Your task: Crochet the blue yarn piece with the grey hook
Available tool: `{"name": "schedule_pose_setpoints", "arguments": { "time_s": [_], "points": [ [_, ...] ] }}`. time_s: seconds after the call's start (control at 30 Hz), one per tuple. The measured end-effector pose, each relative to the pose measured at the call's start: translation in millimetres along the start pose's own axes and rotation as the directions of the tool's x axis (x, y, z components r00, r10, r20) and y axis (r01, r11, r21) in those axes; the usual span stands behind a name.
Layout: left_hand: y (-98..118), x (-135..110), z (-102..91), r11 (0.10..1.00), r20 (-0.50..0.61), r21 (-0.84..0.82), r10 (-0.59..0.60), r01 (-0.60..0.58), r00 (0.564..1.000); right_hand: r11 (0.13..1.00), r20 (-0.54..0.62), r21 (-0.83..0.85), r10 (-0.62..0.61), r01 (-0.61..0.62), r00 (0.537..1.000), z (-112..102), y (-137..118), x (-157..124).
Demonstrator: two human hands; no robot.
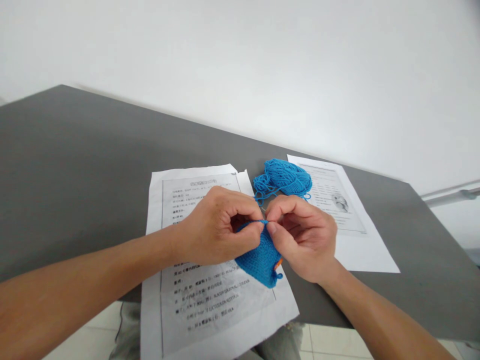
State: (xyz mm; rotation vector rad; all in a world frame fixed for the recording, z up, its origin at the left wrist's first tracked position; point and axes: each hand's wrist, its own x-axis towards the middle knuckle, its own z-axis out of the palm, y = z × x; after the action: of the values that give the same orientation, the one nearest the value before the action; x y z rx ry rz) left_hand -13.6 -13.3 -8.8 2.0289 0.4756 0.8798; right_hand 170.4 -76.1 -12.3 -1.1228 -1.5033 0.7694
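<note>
My left hand [217,227] is closed, pinching the top edge of a small blue crocheted piece [260,260] between thumb and fingers. My right hand [303,235] is closed too, its thumb and forefinger pinched at the same top edge, right against the left fingers. A bit of orange, perhaps a hook handle [278,262], shows under the right palm. A strand of blue yarn runs from the piece back to a loose ball of blue yarn [284,179] lying just behind my hands on the table.
A printed sheet [195,300] lies under my hands and hangs over the near edge of the grey table [75,165]. A second printed sheet [348,220] lies to the right. A white wall stands behind the table.
</note>
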Motion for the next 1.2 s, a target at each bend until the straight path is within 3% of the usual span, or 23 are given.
{"name": "schedule_pose_setpoints", "arguments": {
  "time_s": [0.23,0.83,1.2],
  "points": [
    [0.4,-1.3,-1.2,0.998,0.0,-0.043,-0.052,0.052,0.999,1.0,-0.019,-0.01,-0.011,0.01,1.0,-0.2,1.5,-2.3],
    [0.3,-0.1,-0.4,1.0,0.005,-0.016,-0.018,0.018,1.0,0.998,0.034,0.018,-0.053,0.052,0.998,-0.5,5.1,-3.1],
    [3.7,-1.2,-0.3,0.993,-0.013,-0.059,-0.108,0.107,0.994,0.998,-0.062,-0.023,-0.052,0.051,0.997,-1.6,3.5,-3.4]
  ]
}}
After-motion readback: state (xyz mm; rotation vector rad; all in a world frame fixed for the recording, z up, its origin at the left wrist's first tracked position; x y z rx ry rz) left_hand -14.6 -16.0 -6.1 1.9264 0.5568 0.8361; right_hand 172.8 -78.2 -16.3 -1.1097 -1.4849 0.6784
